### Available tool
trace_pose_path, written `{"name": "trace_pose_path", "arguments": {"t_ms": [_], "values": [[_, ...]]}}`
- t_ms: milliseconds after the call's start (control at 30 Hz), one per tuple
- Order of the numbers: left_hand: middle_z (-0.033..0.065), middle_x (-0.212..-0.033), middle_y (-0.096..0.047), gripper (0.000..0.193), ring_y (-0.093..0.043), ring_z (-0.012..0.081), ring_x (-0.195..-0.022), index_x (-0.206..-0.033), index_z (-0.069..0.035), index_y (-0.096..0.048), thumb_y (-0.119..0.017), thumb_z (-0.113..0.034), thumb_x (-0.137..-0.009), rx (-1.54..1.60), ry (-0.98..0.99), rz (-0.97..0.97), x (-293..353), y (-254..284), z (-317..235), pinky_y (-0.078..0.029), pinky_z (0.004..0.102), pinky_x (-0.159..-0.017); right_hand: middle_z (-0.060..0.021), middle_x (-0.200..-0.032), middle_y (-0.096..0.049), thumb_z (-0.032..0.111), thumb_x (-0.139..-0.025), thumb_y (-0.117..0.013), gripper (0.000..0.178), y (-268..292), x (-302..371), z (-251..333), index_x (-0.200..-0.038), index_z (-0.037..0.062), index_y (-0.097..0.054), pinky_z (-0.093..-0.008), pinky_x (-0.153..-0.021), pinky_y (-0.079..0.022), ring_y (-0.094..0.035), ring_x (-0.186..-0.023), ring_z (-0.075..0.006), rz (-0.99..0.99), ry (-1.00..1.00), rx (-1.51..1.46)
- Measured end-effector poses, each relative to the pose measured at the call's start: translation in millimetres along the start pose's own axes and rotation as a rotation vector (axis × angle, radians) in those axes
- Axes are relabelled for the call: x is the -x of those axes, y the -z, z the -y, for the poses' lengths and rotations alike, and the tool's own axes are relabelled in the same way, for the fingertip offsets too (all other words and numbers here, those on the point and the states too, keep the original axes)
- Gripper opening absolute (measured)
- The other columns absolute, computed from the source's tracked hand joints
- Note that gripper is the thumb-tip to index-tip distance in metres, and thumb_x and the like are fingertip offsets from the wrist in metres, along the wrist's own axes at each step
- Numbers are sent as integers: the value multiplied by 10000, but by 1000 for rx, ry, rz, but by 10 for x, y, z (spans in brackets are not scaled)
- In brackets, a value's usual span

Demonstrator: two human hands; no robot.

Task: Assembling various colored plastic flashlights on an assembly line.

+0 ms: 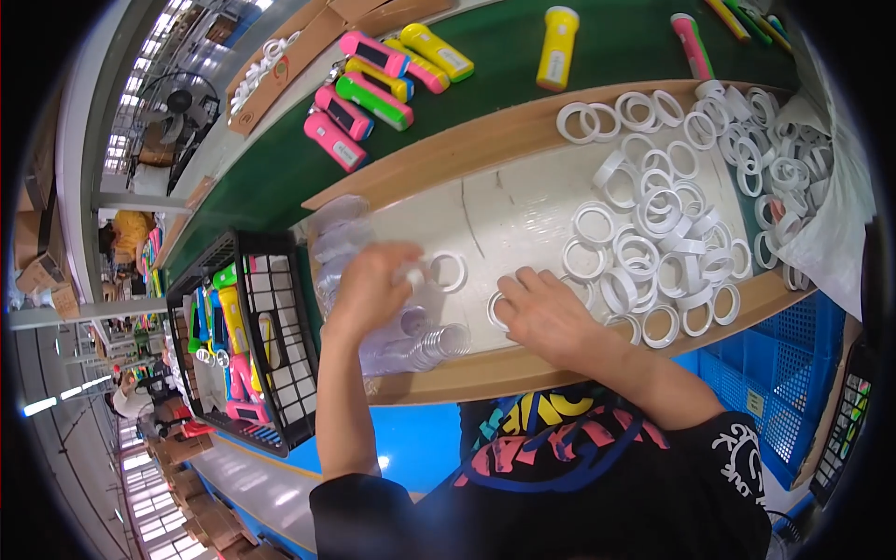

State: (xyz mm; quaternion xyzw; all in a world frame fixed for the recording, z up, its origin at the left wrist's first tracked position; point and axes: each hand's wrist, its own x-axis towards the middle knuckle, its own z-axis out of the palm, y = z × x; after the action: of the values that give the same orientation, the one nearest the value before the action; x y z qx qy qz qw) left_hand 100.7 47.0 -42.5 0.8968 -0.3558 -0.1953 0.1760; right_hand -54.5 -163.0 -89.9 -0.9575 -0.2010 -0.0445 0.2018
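My left hand [375, 287] hovers over the left end of a shallow cardboard tray [485, 378], its fingers smeared by motion. A small white spot shows at its fingertips; whether it is a held thing I cannot make out. Thin transparent plastic discs [441, 345] lie stacked and spread below and beside that hand. One white plastic ring [461, 273] lies flat between my hands. My right hand [549, 315] is closed, its curled fingers on the edge of another white ring [493, 312]. To its right is a loose heap of white rings [658, 213].
Yellow, pink and green flashlights [557, 49] lie on the green bench [495, 56] beyond the tray. A black crate [297, 345] with flashlights stands at the left. More rings spill from a white bag [831, 224] at the right. Blue crates [779, 383] sit below.
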Motion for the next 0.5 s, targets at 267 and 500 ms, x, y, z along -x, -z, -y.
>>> {"name": "trace_pose_path", "arguments": {"t_ms": [267,500], "values": [[79,-887,-557,256,-527,277,-906,-775,-102,-692,-670,34,-559,-220,-73,-312,566,-381,-96,-442,367,-776,-156,-1090,-486,85,-655,-698,480,190,-104,124,-1087,10,-501,-375,-808,-463,-505,-945,-312,-156,-18,-302],[134,-768,-663,143,-615,227,-634,-833,-29,-690,-651,-31,-696,123,173,-395,560,-198,-7,-487,314,-611,-194,-1157,-460,92,-692,-671,594,413,-115,97,-1224,-4,-428,-409,-875,-423,-477,-1008,-355,-121,-45,-316]]}}
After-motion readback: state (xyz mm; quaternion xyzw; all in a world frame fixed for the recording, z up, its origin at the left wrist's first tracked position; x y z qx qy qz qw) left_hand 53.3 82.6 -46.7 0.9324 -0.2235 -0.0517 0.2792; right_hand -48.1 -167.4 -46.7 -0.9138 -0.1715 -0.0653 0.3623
